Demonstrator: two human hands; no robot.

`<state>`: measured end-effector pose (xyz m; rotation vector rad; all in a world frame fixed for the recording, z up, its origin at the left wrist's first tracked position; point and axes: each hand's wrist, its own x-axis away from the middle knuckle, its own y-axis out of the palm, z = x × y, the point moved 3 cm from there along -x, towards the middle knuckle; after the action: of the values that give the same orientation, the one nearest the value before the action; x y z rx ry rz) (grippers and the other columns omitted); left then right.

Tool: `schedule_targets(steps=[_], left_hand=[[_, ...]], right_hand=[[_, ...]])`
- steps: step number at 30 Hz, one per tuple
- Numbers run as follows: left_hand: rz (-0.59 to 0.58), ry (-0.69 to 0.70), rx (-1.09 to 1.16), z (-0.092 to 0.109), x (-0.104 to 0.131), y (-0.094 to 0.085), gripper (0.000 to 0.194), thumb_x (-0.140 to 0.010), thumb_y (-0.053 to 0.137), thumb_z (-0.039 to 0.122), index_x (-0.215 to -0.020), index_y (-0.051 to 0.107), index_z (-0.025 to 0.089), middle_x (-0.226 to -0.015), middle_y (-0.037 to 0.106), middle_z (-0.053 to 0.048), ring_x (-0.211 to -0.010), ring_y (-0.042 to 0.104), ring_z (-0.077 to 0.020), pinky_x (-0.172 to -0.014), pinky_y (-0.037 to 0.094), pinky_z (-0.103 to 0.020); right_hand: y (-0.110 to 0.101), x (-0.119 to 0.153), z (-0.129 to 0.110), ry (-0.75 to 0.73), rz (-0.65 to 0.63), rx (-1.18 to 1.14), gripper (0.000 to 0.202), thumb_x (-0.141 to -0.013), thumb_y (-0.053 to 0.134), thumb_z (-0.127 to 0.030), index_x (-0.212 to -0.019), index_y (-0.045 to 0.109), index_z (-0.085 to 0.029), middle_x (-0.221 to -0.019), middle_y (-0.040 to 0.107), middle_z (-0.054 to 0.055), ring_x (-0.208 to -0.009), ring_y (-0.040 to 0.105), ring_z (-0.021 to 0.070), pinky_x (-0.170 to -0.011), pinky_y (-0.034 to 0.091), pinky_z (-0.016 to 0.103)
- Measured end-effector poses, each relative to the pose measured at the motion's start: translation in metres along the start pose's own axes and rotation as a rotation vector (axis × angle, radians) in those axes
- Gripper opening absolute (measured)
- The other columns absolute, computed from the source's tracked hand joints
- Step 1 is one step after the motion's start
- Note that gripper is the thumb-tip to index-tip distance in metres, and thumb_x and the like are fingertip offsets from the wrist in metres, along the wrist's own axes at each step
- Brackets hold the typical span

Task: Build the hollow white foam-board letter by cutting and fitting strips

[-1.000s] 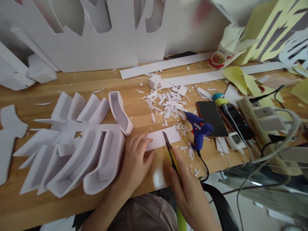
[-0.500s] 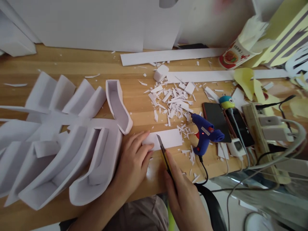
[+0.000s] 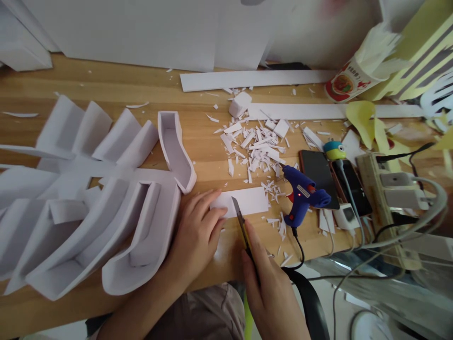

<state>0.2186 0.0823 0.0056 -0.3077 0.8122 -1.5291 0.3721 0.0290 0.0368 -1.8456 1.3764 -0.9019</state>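
The counter is pale wood, its grain visible, with a glossy reflection below the white strip. That strip looks smooth and matt, like card or foam board; so do the walled shapes left of it. Right of the strip, the glue gun is blue plastic with a soft sheen. Above the strip, the scraps look matt and jagged. The cutter over the strip has a grey metal blade.

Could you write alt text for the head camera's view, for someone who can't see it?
A right hand holds a utility knife over a white strip steadied by the left hand, beside white scraps and a blue glue gun.
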Motion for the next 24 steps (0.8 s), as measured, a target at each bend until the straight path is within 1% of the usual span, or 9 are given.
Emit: schedule_targets(steps=[5, 9, 11, 14, 16, 19, 21, 23, 24], left_hand=[[0.003, 0.003, -0.007, -0.001, 0.0, 0.001, 0.011, -0.091, 0.058, 0.005, -0.094, 0.062, 0.015, -0.133, 0.059, -0.013, -0.124, 0.052, -0.0256, -0.106, 0.045, -0.048], [0.005, 0.008, -0.008, 0.0, 0.0, 0.001, 0.011, -0.091, 0.057, 0.006, -0.094, 0.063, 0.015, -0.132, 0.06, -0.014, -0.124, 0.052, -0.0262, -0.106, 0.046, -0.049], [0.01, 0.012, -0.012, 0.0, -0.001, 0.0, 0.01, -0.092, 0.058, 0.007, -0.093, 0.064, 0.015, -0.132, 0.06, -0.013, -0.122, 0.053, -0.0266, -0.105, 0.047, -0.05], [0.009, 0.021, -0.02, 0.0, -0.001, -0.001, 0.01, -0.092, 0.058, 0.008, -0.092, 0.066, 0.015, -0.131, 0.061, -0.013, -0.121, 0.054, -0.0272, -0.103, 0.048, -0.051], [0.004, 0.025, -0.025, -0.001, 0.0, -0.001, 0.012, -0.092, 0.058, 0.008, -0.094, 0.067, 0.015, -0.132, 0.061, -0.013, -0.121, 0.054, -0.0273, -0.103, 0.048, -0.051], [0.025, 0.028, -0.021, -0.001, 0.001, -0.001, 0.014, -0.09, 0.059, 0.006, -0.094, 0.069, 0.016, -0.133, 0.062, -0.012, -0.123, 0.055, -0.0269, -0.105, 0.047, -0.05], [0.04, 0.013, -0.003, -0.002, 0.0, -0.001, 0.012, -0.089, 0.06, 0.006, -0.092, 0.068, 0.016, -0.132, 0.064, -0.011, -0.123, 0.056, -0.0259, -0.107, 0.046, -0.049], [0.042, -0.017, 0.022, -0.002, 0.0, -0.001, 0.01, -0.089, 0.061, 0.008, -0.093, 0.065, 0.016, -0.129, 0.066, -0.011, -0.123, 0.058, -0.0247, -0.109, 0.046, -0.047], [0.042, -0.04, 0.031, -0.002, -0.001, -0.001, 0.012, -0.089, 0.062, 0.009, -0.098, 0.064, 0.016, -0.129, 0.067, -0.01, -0.123, 0.058, -0.0241, -0.109, 0.046, -0.046]], right_hand=[[-0.001, 0.0, 0.0, -0.005, 0.009, 0.018, 0.05, -0.101, 0.032, -0.016, -0.15, 0.037, -0.009, -0.118, 0.072, 0.016, -0.091, 0.075, 0.0202, -0.068, 0.06, 0.025], [-0.001, 0.001, -0.001, -0.024, 0.031, 0.057, 0.05, -0.1, 0.033, -0.015, -0.15, 0.036, -0.01, -0.125, 0.069, 0.016, -0.1, 0.073, 0.0212, -0.071, 0.06, 0.027], [-0.001, 0.002, -0.002, -0.037, 0.043, 0.087, 0.051, -0.1, 0.033, -0.015, -0.151, 0.035, -0.011, -0.126, 0.068, 0.017, -0.1, 0.073, 0.0223, -0.071, 0.061, 0.028], [-0.002, 0.003, -0.006, -0.04, 0.033, 0.14, 0.053, -0.099, 0.032, -0.015, -0.152, 0.032, -0.012, -0.115, 0.073, 0.016, -0.087, 0.076, 0.0232, -0.063, 0.061, 0.029], [-0.003, 0.002, -0.009, -0.026, 0.011, 0.18, 0.055, -0.098, 0.032, -0.014, -0.153, 0.031, -0.011, -0.095, 0.077, 0.014, -0.07, 0.076, 0.0227, -0.054, 0.06, 0.028], [-0.004, 0.001, -0.016, -0.019, 0.002, 0.252, 0.057, -0.096, 0.031, -0.012, -0.153, 0.029, -0.009, -0.066, 0.072, 0.007, -0.049, 0.069, 0.022, -0.043, 0.055, 0.026], [-0.003, 0.001, -0.018, -0.025, 0.006, 0.299, 0.06, -0.095, 0.031, -0.012, -0.155, 0.025, -0.008, -0.06, 0.069, 0.005, -0.041, 0.065, 0.0215, -0.037, 0.051, 0.025], [-0.001, 0.003, -0.018, -0.024, -0.006, 0.341, 0.064, -0.094, 0.033, -0.012, -0.157, 0.019, -0.01, -0.061, 0.07, 0.004, -0.037, 0.063, 0.0203, -0.032, 0.047, 0.024], [0.001, 0.003, -0.017, -0.026, -0.017, 0.359, 0.067, -0.094, 0.034, -0.013, -0.158, 0.015, -0.012, -0.064, 0.071, 0.005, -0.036, 0.062, 0.0194, -0.031, 0.045, 0.023]])
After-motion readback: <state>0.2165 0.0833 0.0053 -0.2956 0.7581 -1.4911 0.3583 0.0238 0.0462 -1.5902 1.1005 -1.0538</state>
